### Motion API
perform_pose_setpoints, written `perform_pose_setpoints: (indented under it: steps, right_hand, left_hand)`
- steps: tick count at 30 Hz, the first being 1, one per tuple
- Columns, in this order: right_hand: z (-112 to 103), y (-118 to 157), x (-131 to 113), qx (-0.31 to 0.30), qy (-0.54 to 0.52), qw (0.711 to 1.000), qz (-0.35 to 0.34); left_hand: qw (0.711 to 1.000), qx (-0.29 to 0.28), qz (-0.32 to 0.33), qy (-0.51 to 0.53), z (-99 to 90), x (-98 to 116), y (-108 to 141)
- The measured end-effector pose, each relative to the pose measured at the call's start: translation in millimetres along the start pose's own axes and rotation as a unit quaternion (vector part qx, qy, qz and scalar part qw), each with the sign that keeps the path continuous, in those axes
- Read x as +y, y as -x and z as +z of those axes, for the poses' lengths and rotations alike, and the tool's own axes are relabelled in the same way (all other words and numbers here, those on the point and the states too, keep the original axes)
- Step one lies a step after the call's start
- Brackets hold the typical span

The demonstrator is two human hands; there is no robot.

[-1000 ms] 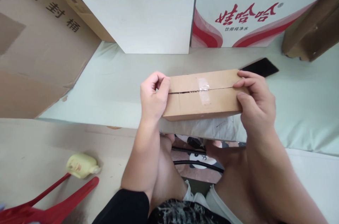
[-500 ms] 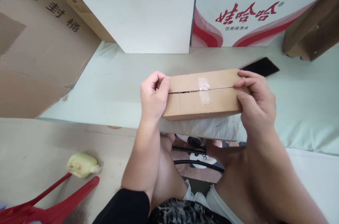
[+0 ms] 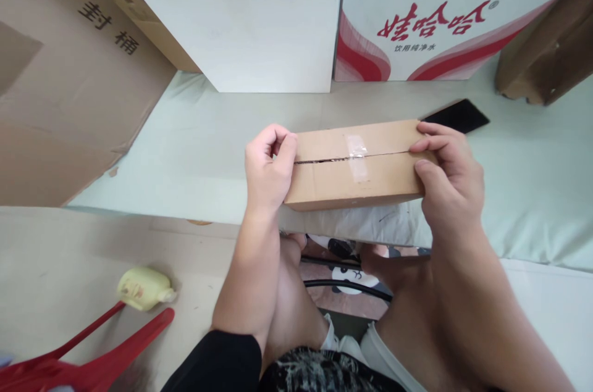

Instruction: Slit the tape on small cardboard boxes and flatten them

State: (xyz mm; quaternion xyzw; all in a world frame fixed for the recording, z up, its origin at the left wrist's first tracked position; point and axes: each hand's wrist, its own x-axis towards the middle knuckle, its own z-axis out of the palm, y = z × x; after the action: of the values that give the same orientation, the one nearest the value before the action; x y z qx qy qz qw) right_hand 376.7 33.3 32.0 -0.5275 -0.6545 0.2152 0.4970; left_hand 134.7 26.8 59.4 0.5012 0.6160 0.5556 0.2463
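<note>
Two hands clamped one small cardboard box (image 3: 359,163) at its ends, the left hand (image 3: 267,171) on the left end and the right hand (image 3: 451,177) on the right, near the front edge of a pale green table (image 3: 194,151). One black phone (image 3: 456,115) lay just behind the box, with one white carton (image 3: 245,28) and one red-printed carton (image 3: 445,21) further back. A large brown carton (image 3: 65,71) stood at the left, and one yellow bottle (image 3: 141,288) lay on the floor.

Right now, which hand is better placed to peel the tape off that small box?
Probably the right hand. Both hands grip the ends of the small cardboard box, but the left hand is curled closed at its end, while the right's fingers lie flat on top along the seam, pointing toward the clear tape strip.
</note>
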Motion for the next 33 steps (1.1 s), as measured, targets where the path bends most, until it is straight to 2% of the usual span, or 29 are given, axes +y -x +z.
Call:
perform_pose_setpoints:
  steps: [22, 33]
  right_hand:
    - [2.4, 0.9, 7.6, 0.014, -0.011, 0.999, -0.028]
    - [2.4, 1.2, 4.1, 0.024, -0.027, 0.999, 0.003]
  left_hand:
    - [1.0, -0.001, 0.015, 0.011, -0.7, -3.2, -0.7]
    - [1.0, -0.003, 0.008, 0.015, -0.2, -3.0, -0.8]
